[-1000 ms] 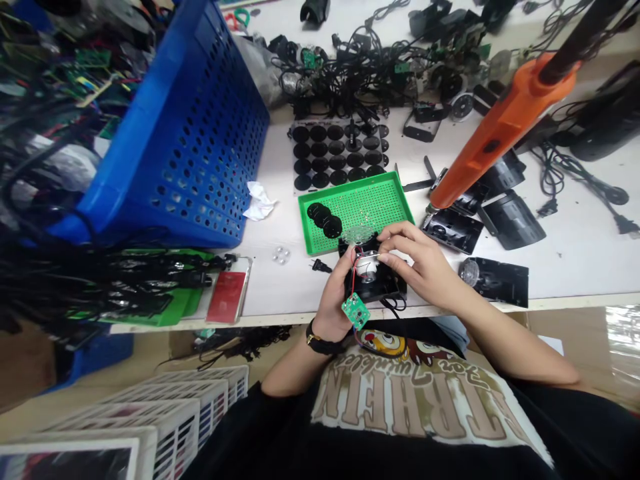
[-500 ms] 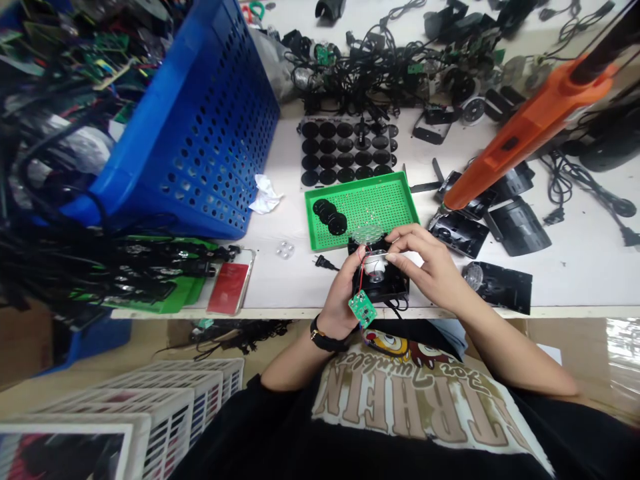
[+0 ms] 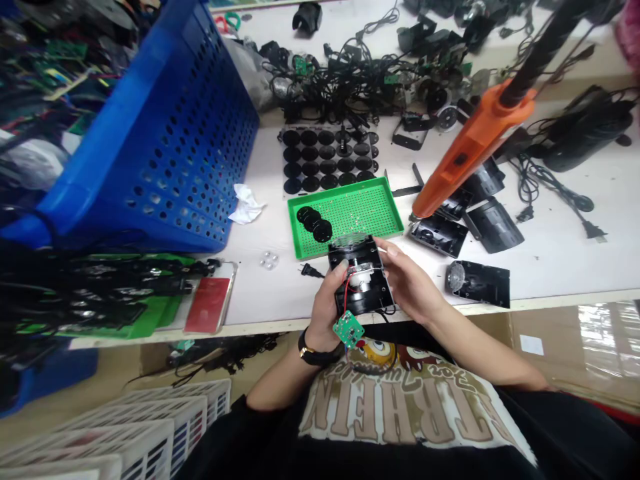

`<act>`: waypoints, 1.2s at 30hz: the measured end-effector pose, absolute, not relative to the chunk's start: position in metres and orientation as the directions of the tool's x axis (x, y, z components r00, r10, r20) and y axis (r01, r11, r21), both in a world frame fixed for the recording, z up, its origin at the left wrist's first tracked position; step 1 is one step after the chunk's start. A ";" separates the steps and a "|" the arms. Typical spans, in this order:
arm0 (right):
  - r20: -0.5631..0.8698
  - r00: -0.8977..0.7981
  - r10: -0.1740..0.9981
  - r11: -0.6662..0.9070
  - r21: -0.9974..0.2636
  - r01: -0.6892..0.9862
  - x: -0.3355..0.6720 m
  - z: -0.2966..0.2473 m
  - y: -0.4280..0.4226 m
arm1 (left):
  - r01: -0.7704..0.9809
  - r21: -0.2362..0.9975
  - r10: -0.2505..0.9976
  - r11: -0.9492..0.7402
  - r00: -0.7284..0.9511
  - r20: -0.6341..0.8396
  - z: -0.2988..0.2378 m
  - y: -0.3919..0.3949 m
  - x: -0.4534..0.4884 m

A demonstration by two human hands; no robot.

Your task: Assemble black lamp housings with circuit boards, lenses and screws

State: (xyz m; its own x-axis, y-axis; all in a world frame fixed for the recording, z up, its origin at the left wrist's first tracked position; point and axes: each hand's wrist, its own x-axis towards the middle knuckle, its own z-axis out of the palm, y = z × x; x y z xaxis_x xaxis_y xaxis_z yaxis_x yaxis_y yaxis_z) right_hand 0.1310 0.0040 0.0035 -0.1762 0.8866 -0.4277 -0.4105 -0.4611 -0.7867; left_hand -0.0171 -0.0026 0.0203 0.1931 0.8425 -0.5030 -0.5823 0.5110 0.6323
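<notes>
My left hand [image 3: 327, 303] grips the left side of a black plastic housing [image 3: 373, 293], thumb over its edge. Inside the housing sits a white motor-like part [image 3: 361, 275] with red wires. A green circuit board [image 3: 349, 329] dangles from those wires below the housing's lower left corner. At the housing's far end is a clear ribbed disc [image 3: 349, 240]. My right hand [image 3: 407, 283] is wrapped against the housing's right side, with some fingers hidden behind it. Just beyond the housing lies a green perforated tray [image 3: 395, 208] holding several black discs [image 3: 315, 223].
A large blue basket [image 3: 200, 133] full of electronic parts stands at left. An orange electric screwdriver [image 3: 465, 150] hangs at right above black housing pieces [image 3: 493, 223]. Tangled black cables [image 3: 345, 87] lie at the back. A red-covered flat item [image 3: 207, 305] lies near the front edge.
My right hand has moved from fingering the inside of the housing to holding its right side. The housing has tilted, showing more of its inside. The whole view has shifted.
</notes>
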 end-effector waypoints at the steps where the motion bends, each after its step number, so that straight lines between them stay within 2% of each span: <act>1: -0.425 -0.182 0.887 -0.461 -0.792 -0.400 0.129 0.004 0.003 | -0.577 0.643 0.847 0.504 0.181 -0.500 0.020 -0.004 -0.017; 6: -0.324 -0.227 0.918 -0.386 -0.858 -0.339 0.123 0.013 -0.001 | -0.546 0.711 0.885 0.444 0.145 -0.442 0.024 -0.009 -0.017; 11: -0.321 -0.217 0.922 -0.380 -0.861 -0.338 0.121 0.019 -0.004 | -0.520 0.737 0.890 0.433 0.116 -0.441 0.017 -0.014 -0.016; 20: -0.187 -0.201 0.962 -0.218 -0.965 -0.144 0.129 0.009 -0.012 | -0.501 0.790 0.933 0.355 0.143 -0.329 0.017 -0.017 -0.012; 30: -0.116 -0.200 0.973 -0.169 -0.946 -0.278 0.135 -0.002 -0.018 | -0.328 0.934 0.980 0.142 0.180 -0.086 0.011 -0.019 -0.014; 33: -0.059 -0.245 0.968 -0.131 -0.947 -0.292 0.135 -0.003 -0.019 | -0.325 0.937 0.977 0.126 0.202 -0.062 0.010 -0.017 -0.013; 36: -0.067 -0.236 0.970 -0.133 -0.952 -0.277 0.136 -0.006 -0.018 | -0.330 0.933 0.976 0.145 0.203 -0.080 0.010 -0.017 -0.013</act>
State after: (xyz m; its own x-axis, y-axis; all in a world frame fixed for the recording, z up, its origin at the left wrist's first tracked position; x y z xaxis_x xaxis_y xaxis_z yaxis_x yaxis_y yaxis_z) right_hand 0.1359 -0.0180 -0.0058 -0.2358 0.9695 -0.0666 -0.2769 -0.1328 -0.9517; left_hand -0.0133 -0.0166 0.0104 0.2034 0.9758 -0.0802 -0.3299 0.1455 0.9328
